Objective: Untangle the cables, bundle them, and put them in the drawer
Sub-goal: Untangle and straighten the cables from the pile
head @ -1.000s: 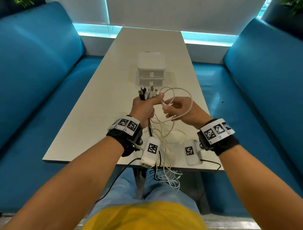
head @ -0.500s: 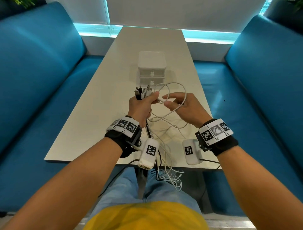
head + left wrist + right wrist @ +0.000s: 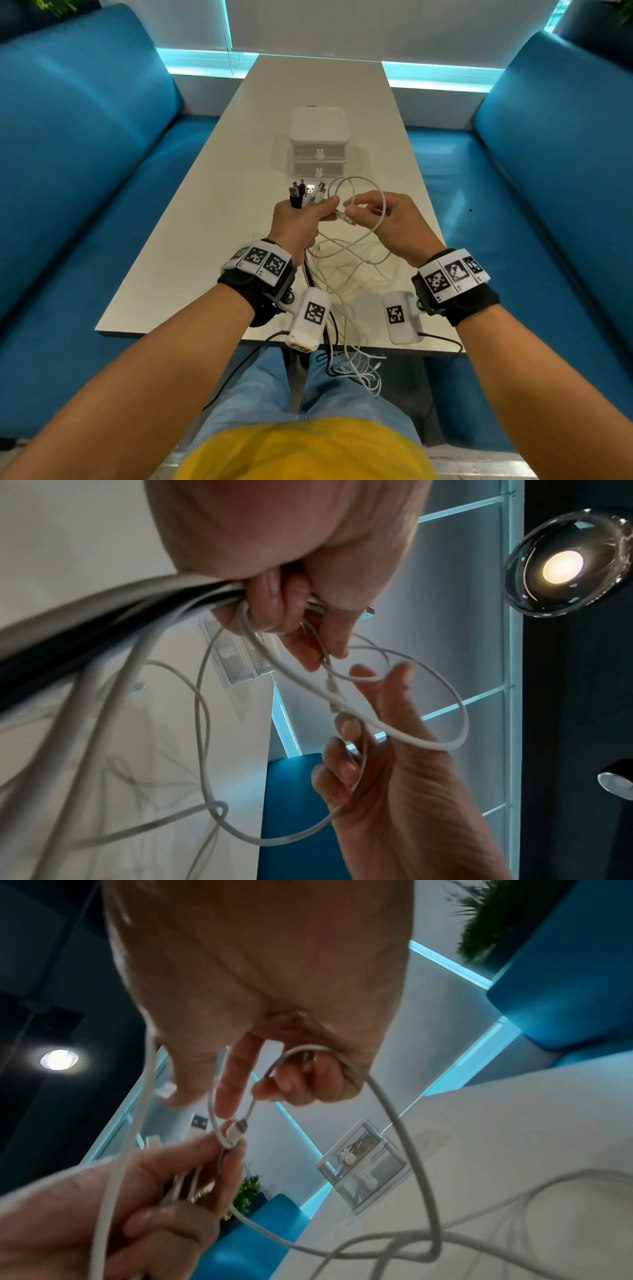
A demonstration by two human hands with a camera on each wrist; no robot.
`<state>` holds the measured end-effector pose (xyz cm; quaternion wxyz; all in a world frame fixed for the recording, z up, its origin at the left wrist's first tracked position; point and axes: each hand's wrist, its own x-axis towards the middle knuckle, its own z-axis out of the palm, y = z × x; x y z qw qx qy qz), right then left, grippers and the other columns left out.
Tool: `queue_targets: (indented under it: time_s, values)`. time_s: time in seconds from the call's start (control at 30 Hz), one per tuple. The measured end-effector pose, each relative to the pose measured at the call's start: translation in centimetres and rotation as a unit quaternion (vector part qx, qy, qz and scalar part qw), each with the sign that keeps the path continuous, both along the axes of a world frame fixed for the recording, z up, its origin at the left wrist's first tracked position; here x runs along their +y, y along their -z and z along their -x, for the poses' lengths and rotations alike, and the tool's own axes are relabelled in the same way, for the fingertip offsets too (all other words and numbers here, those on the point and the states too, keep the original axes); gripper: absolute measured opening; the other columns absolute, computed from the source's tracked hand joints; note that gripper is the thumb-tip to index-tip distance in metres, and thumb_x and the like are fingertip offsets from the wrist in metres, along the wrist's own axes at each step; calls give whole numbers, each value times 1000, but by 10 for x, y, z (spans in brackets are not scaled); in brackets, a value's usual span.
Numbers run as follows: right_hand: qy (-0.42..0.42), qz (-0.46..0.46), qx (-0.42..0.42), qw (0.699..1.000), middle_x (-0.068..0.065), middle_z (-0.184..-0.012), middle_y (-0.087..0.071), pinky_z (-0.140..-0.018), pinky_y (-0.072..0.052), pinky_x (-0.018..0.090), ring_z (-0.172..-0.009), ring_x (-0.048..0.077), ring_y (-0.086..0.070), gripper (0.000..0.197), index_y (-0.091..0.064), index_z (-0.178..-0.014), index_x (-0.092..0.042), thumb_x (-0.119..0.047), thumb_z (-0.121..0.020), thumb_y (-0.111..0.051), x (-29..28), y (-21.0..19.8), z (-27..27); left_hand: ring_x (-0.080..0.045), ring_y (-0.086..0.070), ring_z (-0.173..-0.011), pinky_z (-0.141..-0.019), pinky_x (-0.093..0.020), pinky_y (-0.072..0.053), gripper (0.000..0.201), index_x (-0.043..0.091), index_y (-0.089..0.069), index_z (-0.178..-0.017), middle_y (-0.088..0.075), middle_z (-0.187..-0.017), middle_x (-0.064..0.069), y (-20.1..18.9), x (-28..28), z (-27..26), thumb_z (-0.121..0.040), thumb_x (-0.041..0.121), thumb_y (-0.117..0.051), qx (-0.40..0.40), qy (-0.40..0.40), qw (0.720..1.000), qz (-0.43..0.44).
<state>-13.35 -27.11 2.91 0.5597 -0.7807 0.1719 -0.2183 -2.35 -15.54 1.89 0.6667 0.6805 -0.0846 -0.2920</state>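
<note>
Just in front of the drawer unit (image 3: 319, 144), above the desk (image 3: 212, 219), the left hand (image 3: 297, 224) keeps a closed grip on the cables (image 3: 346, 274), plug ends (image 3: 306, 193) fanned upward, probably to keep sorted ends together. The right hand (image 3: 387, 224) pinches one white cable's loop (image 3: 364, 192) beside it, apparently feeding its connector free. The cables, mostly white and one black, trail slack past the desk's near edge.

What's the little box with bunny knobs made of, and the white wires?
The drawer box looks like smooth plastic: white top, see-through drawer fronts in the right wrist view. The white cables seem rubbery plastic, since they bend into soft loops. The plug tips look like shiny metal.
</note>
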Motion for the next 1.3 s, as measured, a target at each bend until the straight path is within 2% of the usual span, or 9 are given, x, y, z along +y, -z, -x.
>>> queue_targets:
  time_s: [0.13, 0.33, 0.43, 0.57, 0.7, 0.8, 0.93, 1.17, 1.3]
  values:
    - [22, 15, 13, 1000, 5, -82, -65, -73, -45, 15, -77, 8, -59, 19, -69, -88, 1, -18, -86, -70, -7, 6, -1, -5, -32, -37, -38, -17, -28, 20, 11, -66, -85, -73, -81, -6, -1, -2, 2, -80, 27, -76, 3, -2, 1000, 4]
    - [26, 154, 90, 984, -9, -79, -63, -67, -39, 15, -67, 0, -52, 12, -65, -76, -24, -23, -87, -69, -20, 9, 4, -6, -28, -39, -37, -18, -25, 14, 10, -65, -87, -69, -79, -5, -1, 1, -5, -83, 19, -75, 67, -16, 997, 16]
    - [55, 122, 93, 987, -6, -77, -62, -68, -40, 18, -60, -3, -51, 14, -67, -75, -20, -22, -89, -67, -29, 12, 12, -5, -26, -37, -35, -18, -23, 11, 12, -62, -85, -63, -78, -4, 2, 7, -16, -85, 18, -72, 88, -3, 996, 16]
    - [48, 99, 94, 990, -4, -74, -61, -65, -41, 18, -59, 3, -47, 16, -68, -80, -8, -20, -91, -64, -30, 11, 17, -9, -28, -43, -39, -19, -22, 6, 14, -67, -88, -51, -70, 0, 2, 11, -15, -83, 15, -71, 4, 48, 997, -56]
    - [30, 102, 89, 990, -18, -54, -55, -52, -34, 6, -47, -3, -44, 14, -69, -84, -8, -17, -92, -63, -25, 8, 14, -12, -31, -51, -43, -22, -24, 11, 19, -68, -82, -42, -62, 2, -2, 3, -7, -78, 27, -76, -33, 75, 995, -65]
    - [6, 111, 85, 990, -24, -54, -57, -55, -36, 5, -50, -6, -46, 14, -67, -79, -18, -19, -92, -62, -22, 5, 11, -8, -31, -42, -41, -18, -23, 15, 19, -67, -80, -39, -49, 9, -2, -1, -2, -77, 29, -78, -59, 85, 993, -63]
    - [6, 121, 94, 988, -14, -66, -61, -62, -39, 11, -58, -4, -48, 14, -68, -79, -18, -23, -91, -64, -23, 8, 11, 0, -35, -31, -37, -13, -26, 14, 18, -66, -79, -40, -34, 17, 3, -3, -2, -78, 27, -78, -90, 63, 992, -64]
    - [24, 61, 82, 994, -12, -66, -61, -53, -39, 7, -53, -5, -51, 24, -65, -82, -10, -21, -98, -52, -21, 2, 11, -12, -24, -47, -44, -22, -23, 18, 19, -63, -76, -35, -60, 2, 4, 1, -6, -77, 28, -79, -53, 88, 994, -42]
    - [73, 38, 59, 995, 3, -81, -67, -64, -47, 18, -67, 7, -60, 16, -60, -79, -10, -11, -94, -53, -21, -1, 8, -7, -24, -43, -38, -19, -25, 17, 17, -62, -86, -60, -79, 0, 1, 2, -10, -83, 29, -74, 33, 64, 997, 10]
